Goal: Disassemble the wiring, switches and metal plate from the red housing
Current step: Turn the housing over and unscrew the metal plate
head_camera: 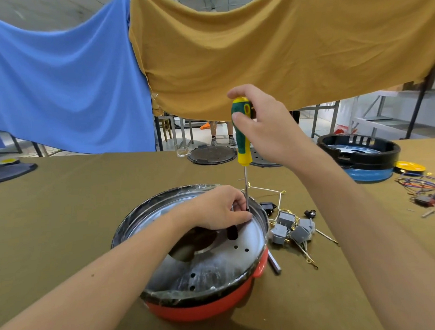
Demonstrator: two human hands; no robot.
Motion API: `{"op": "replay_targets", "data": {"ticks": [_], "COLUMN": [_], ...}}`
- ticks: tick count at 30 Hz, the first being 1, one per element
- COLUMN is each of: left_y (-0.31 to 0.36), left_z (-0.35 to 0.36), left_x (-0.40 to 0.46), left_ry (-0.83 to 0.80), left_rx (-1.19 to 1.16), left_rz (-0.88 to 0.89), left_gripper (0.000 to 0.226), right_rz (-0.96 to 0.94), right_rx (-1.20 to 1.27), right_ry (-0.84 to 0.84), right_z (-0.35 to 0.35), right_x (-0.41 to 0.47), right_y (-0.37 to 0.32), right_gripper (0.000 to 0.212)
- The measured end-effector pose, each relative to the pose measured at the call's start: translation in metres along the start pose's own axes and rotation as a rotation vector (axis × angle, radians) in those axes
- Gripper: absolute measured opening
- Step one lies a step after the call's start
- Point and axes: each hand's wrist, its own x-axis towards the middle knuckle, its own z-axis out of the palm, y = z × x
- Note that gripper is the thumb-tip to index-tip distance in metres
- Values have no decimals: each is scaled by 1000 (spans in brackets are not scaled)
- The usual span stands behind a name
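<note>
The round red housing (211, 307) sits on the table in front of me, with a shiny metal plate (215, 261) inside it. My right hand (264, 128) grips the green and yellow screwdriver (242, 134) upright, its shaft running down to the plate's far edge. My left hand (220, 209) rests inside the housing and pinches the shaft near its tip. Beside the housing on the right lie grey switches (291, 230) with white wiring (305, 250) and small black parts (268, 206).
A black and blue housing (359, 157) stands at the far right, with a yellow disc (410, 166) and a bundle of coloured wires (424, 187) beside it. Two dark round lids (211, 154) lie at the table's far edge. A grey bar (274, 263) lies by the red housing.
</note>
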Motion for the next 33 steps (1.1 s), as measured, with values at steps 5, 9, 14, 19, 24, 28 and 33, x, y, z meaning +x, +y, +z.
{"op": "replay_targets", "data": {"ticks": [5,9,14,19,24,28,33], "left_y": [-2,-6,-6,1,3,2,13], "left_z": [-2,-7,-24,-47,-63,-52,-41], "left_x": [0,-1,-5,-16,-35,-46,-49], "left_ry": [35,55,80,101,174,157,142], "left_rx": [-43,-202,-30,-82,-449,-792,-1033], "left_rz": [1,-43,-55,-67,-138,-184,-178], "left_gripper": [22,17,8,4,13,8,10], "right_rz": [5,-7,6,146,354,305,-64], "right_rx": [62,68,79,249,567,561,218], "right_ry": [43,105,471,595,415,193,-1], "right_z": [-6,-8,-11,-17,-16,-15,-18], "right_x": [3,5,6,6,0,-18,-49], "right_y": [2,7,10,19,16,11,5], "right_gripper": [35,31,32,24,27,18,6]}}
